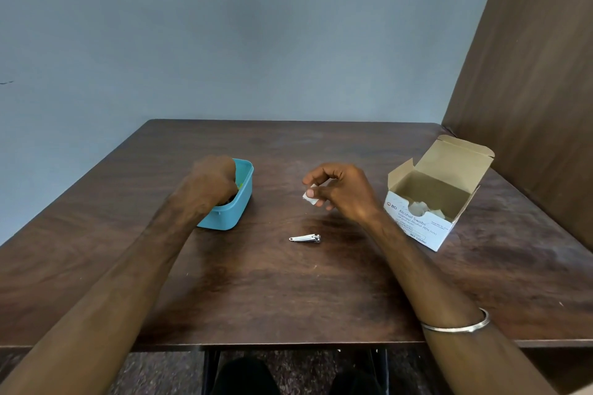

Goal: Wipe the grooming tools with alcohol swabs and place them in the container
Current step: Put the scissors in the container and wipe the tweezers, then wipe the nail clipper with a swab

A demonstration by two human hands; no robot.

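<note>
The nail clipper (305,238) is lying mid-tabletop, long axis parallel to the near edge. The right hand (340,191) is pinching a swab (310,198); the left hand (213,181) is reaching into the blue container (239,202), its grip hidden.

Both hands (211,183) (340,191) curled, outstretched

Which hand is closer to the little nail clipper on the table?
Right. The right hand, holding a white swab, hovers just behind the nail clipper; the left hand is off inside the blue container.
</note>
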